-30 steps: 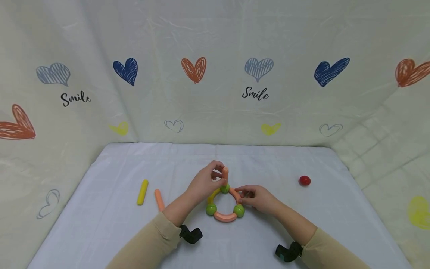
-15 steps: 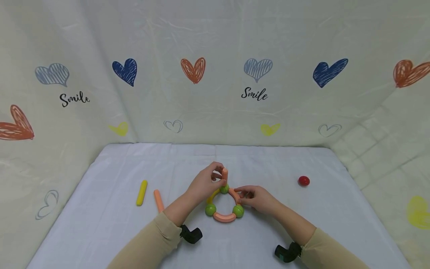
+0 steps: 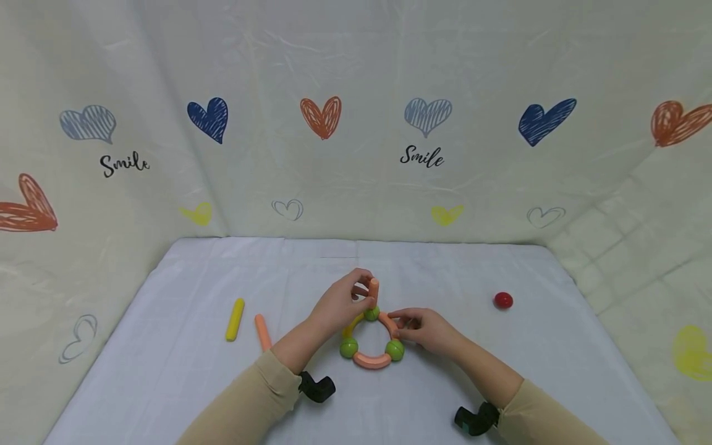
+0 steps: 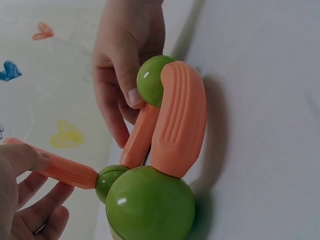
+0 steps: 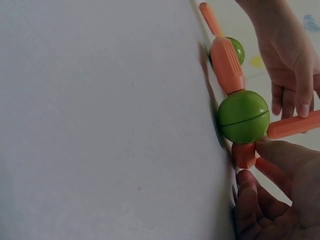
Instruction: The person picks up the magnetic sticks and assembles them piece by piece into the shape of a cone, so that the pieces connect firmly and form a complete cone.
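Note:
A ring of curved rods and green balls lies in the middle of the table; its front curved orange rod (image 3: 372,361) joins the left green ball (image 3: 348,347) and right green ball (image 3: 395,350). A curved yellow rod (image 3: 353,325) forms the left side. My left hand (image 3: 336,306) pinches an orange rod (image 3: 374,292) that stands up from the far green ball (image 3: 371,313). In the left wrist view, this held rod (image 4: 70,170) meets the ball at its end. With thumb and fingers, my right hand (image 3: 427,329) grips the ring's right curved orange rod (image 3: 387,322).
Left of the ring lie a straight yellow rod (image 3: 235,319) and another orange rod (image 3: 262,332), its near end hidden by my left forearm. A red ball (image 3: 503,300) sits at the right. A heart-printed curtain (image 3: 367,173) hangs behind the white-covered table (image 3: 167,371).

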Available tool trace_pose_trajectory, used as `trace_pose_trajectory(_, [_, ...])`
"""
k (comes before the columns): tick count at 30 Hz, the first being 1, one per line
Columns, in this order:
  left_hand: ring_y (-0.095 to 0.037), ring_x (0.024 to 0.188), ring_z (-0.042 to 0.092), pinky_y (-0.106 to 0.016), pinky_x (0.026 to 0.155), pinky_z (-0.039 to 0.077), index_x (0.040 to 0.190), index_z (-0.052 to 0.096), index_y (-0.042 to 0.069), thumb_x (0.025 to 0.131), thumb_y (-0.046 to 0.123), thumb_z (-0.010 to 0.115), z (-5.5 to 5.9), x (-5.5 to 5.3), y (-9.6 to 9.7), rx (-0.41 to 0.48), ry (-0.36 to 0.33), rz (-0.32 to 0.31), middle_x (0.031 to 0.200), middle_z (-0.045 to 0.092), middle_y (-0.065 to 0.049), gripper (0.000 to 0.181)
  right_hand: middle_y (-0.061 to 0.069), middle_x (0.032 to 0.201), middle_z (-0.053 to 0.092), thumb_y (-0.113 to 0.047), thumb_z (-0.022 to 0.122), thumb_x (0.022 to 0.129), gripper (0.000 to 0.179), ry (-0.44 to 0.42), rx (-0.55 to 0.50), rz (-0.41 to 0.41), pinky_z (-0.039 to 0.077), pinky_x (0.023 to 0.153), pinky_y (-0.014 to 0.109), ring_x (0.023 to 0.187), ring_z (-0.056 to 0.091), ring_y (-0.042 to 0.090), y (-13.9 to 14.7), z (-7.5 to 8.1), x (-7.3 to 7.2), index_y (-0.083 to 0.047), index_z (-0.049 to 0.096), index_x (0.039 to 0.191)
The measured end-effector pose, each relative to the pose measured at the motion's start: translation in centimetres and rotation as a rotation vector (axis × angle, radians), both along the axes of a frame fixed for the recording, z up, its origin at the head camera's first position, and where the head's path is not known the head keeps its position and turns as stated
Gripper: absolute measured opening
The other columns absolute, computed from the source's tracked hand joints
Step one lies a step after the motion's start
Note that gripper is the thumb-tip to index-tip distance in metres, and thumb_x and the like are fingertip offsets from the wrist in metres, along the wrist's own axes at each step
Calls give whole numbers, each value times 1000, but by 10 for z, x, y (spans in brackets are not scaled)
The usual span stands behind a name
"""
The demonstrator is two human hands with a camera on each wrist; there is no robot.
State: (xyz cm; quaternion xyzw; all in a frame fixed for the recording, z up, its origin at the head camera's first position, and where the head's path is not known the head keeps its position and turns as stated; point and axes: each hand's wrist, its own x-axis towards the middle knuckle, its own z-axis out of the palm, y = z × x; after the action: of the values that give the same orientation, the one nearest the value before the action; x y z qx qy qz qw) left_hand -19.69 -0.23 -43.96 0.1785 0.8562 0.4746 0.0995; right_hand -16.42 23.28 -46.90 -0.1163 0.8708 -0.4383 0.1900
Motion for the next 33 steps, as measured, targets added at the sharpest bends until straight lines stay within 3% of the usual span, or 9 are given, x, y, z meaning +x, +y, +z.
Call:
trace_pose_trajectory(8, [-16,112,59,-39,90,50,134,53,29,93,30,71,-3,-1,-1,-54,5,-1,122,60,10,45,-2,92,63,-23,73,91,38,17,15,2,46,64,26,79,54,17,0,0,1,-13,68,126])
trace_pose_trajectory(19, [-13,105,61,-34,89,50,137,53,26,95,26,67,2,1,-12,-60,64,38,119,62,8,44,-2,92,62,-22,74,90,37,8,19,-11,46,62,27,80,53,19,-1,0,0,-14,68,126])
trace_pose_trajectory(27, [-12,102,61,-36,90,50,136,54,23,95,23,68,1,3,-38,-49,74,81,121,63,-3,44,-2,93,61,-21,75,89,38,3,40,-31,47,64,28,82,53,18,-1,0,1,-14,69,125])
trace_pose_trajectory(33, [-10,99,61,-36,89,50,133,56,25,94,24,70,2,7,-66,-101,84,141,117,65,0,41,-1,94,62,-21,75,89,37,7,39,-34,47,65,28,83,53,18,0,-2,1,-14,69,125])
